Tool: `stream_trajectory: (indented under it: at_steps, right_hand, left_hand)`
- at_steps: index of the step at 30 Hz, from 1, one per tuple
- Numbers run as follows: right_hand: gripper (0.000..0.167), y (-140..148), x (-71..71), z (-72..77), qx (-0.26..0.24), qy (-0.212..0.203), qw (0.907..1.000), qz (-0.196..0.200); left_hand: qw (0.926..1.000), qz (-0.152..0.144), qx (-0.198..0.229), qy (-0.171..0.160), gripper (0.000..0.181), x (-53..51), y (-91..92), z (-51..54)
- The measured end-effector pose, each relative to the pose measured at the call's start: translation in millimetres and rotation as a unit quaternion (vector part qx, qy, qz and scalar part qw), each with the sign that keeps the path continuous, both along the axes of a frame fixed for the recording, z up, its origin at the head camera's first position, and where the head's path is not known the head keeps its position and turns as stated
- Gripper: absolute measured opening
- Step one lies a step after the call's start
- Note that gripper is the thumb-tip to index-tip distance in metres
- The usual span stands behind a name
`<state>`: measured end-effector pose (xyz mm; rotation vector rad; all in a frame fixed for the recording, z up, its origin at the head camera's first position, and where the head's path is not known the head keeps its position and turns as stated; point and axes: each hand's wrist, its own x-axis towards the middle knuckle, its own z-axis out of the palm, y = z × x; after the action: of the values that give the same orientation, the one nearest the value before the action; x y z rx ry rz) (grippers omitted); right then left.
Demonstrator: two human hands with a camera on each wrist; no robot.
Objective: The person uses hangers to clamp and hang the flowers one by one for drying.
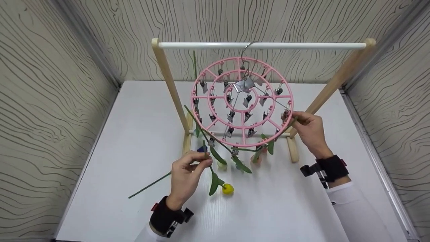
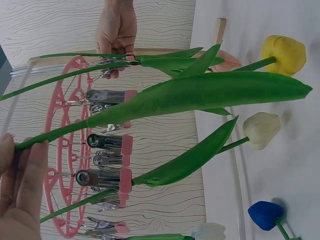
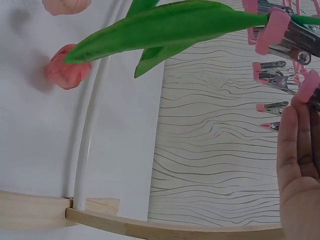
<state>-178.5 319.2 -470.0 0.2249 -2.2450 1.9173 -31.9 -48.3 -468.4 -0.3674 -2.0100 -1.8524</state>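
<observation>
My left hand (image 1: 188, 171) pinches the green stem of an artificial yellow tulip (image 1: 227, 189), whose bloom hangs low in front. In the left wrist view, that tulip's long leaf (image 2: 200, 95) stretches away from my fingers. A round pink clip hanger (image 1: 243, 134) hangs from a rod, with metal clips all over it. At its right edge my right hand (image 1: 310, 131) holds one clip; the pink-tipped clip (image 3: 309, 87) shows at my fingertips in the right wrist view. Other tulips hang head down from the clips, among them a white tulip (image 2: 261, 130) and a pink tulip (image 3: 68, 67).
A wooden stand with a white rod (image 1: 309, 45) carries the hanger on a white table (image 1: 111, 158). A blue tulip (image 2: 265, 215) lies on the table. To the left, a green stem (image 1: 149, 185) runs behind my left hand. Patterned walls (image 1: 43, 111) enclose the table.
</observation>
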Motion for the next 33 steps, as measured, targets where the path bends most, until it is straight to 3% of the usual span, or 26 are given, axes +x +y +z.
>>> stream_trajectory:
  at_steps: [5, 13, 24, 33]
  right_hand:
    - [0.025, 0, 6.9, 2.8, 0.002, -0.014, 0.9998, -0.011]
    - [0.019, 5, 20.9, 8.2, -0.048, -0.022, 0.9980, 0.035]
    - [0.022, 3, 36.2, 14.1, 0.014, -0.019, 0.9923, 0.122]
    - [0.022, 1, 49.1, 14.9, 0.026, 0.002, 0.9874, 0.156]
  left_hand:
    - [1.0000, -0.005, -0.002, 0.001, 0.012, 1.1, 0.5, 1.0]
    - [0.9998, -0.017, 0.003, 0.012, 0.012, 1.3, 2.0, 2.2]
    - [0.9996, -0.027, 0.002, 0.006, 0.012, 1.5, 2.8, 3.7]
    - [0.9995, -0.029, 0.006, 0.013, 0.011, 2.1, 3.1, 3.4]
